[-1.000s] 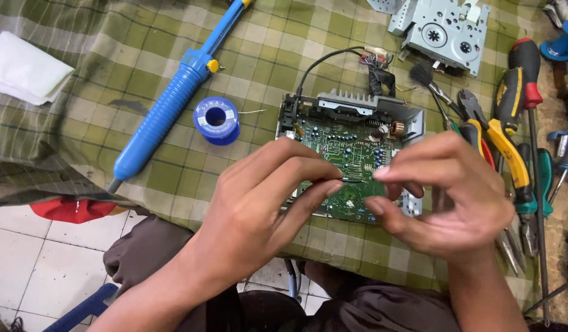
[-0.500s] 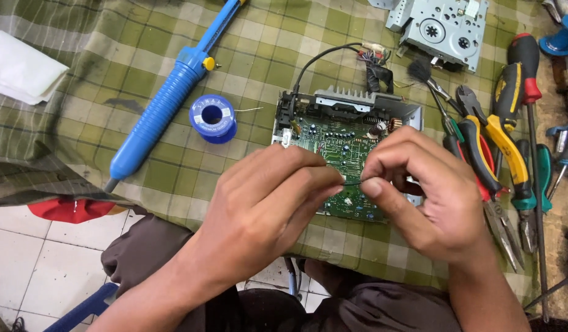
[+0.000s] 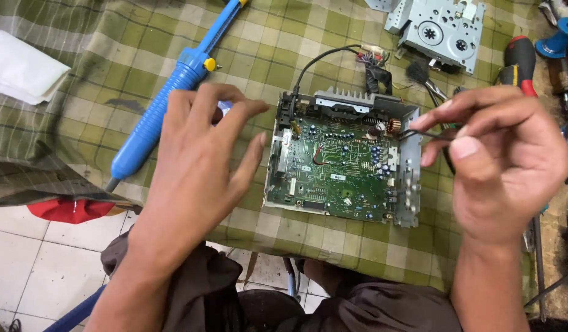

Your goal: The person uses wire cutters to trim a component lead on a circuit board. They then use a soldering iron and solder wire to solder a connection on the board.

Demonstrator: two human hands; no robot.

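Note:
A green circuit board [image 3: 339, 169] in a grey metal frame lies on the green checked cloth [image 3: 265, 55]. My left hand [image 3: 198, 154] hovers left of the board, fingers spread, holding nothing, over a small spool mostly hidden beneath it. My right hand [image 3: 499, 154] is raised at the board's right edge, pinching a thin dark wire-like piece [image 3: 428, 132] between thumb and fingers. A black cable [image 3: 321, 58] runs from the board's top to a bundle of coloured wires.
A blue desoldering pump [image 3: 173, 92] lies diagonally left of the board. A grey metal drive mechanism [image 3: 441, 27] sits at top right beside a small brush. Screwdrivers and pliers [image 3: 517, 58] lie along the right. A white cloth [image 3: 19, 67] rests far left; tiled floor shows below.
Both hands were together over the board; now they have pulled apart. My left hand moved left and opened, my right hand lifted right with the thin piece. The board is uncovered.

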